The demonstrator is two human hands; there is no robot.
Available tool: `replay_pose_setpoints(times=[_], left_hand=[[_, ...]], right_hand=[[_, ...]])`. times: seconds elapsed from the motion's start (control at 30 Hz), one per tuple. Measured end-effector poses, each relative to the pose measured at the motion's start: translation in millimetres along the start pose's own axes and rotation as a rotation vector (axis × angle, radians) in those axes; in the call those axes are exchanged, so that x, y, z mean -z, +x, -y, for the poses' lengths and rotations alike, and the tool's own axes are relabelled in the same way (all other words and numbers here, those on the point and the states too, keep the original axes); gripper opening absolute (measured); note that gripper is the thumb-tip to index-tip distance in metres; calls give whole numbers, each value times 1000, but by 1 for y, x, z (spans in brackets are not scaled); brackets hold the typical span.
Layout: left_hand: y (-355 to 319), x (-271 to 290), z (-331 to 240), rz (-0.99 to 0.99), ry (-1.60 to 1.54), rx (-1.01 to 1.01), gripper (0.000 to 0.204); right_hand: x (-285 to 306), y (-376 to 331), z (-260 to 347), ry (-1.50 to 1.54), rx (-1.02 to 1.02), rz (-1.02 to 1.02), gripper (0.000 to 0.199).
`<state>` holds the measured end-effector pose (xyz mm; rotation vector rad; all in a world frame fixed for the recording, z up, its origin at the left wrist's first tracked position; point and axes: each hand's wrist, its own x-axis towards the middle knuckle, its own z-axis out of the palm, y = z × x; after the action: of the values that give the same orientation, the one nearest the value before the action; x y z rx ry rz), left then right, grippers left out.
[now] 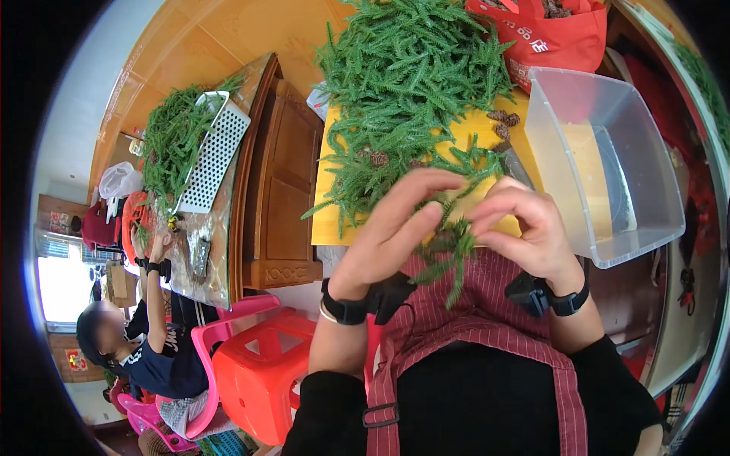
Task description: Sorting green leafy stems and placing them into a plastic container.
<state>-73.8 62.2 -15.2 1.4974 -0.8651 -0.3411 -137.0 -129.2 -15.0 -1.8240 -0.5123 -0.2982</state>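
Between my two hands is a small green artificial pine sprig [454, 251], held up over the near edge of the yellow table [334, 220]. My left hand [403, 224] curls around its left side, fingers closed on the stem. From the other side my right hand [525, 224] pinches it with thumb and fingertips. Just beyond my hands lie more green sprigs [350, 178] with a brown pine cone [378, 158] among them. A large heap of pine sprigs [414, 68] covers the far part of the table.
An empty clear plastic bin [544, 163] stands at the right, near a red bag [563, 42] and several pine cones [502, 121]. To the left are a red stool [262, 372], a wooden cabinet [281, 182], and another person [163, 342] working beside a white perforated basket [217, 156].
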Motion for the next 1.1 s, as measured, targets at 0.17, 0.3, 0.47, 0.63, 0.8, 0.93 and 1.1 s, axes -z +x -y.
replay_pose_setpoints(times=[0.17, 0.3, 0.47, 0.63, 0.8, 0.93, 1.1], left_hand=[[6, 6, -1, 475, -12, 312, 27], [4, -1, 3, 339, -54, 282, 27], [2, -13, 13, 59, 149, 154, 29], [2, -30, 12, -155, 362, -5, 31], [0, -48, 17, -403, 599, -170, 39], [-3, -52, 22, -465, 556, -189, 58], [-4, -20, 32, -72, -588, 233, 54]], right_hand=[[0, -1, -1, 2, 26, -5, 20], [0, -2, -3, -16, -72, -47, 20], [-4, -8, -13, 108, -197, -126, 23], [-10, -9, -17, 239, -271, -245, 24], [-19, -8, -22, 474, -292, -401, 20], [-20, -4, -16, 598, -305, -432, 20], [-5, -7, -19, 250, -263, -345, 18]])
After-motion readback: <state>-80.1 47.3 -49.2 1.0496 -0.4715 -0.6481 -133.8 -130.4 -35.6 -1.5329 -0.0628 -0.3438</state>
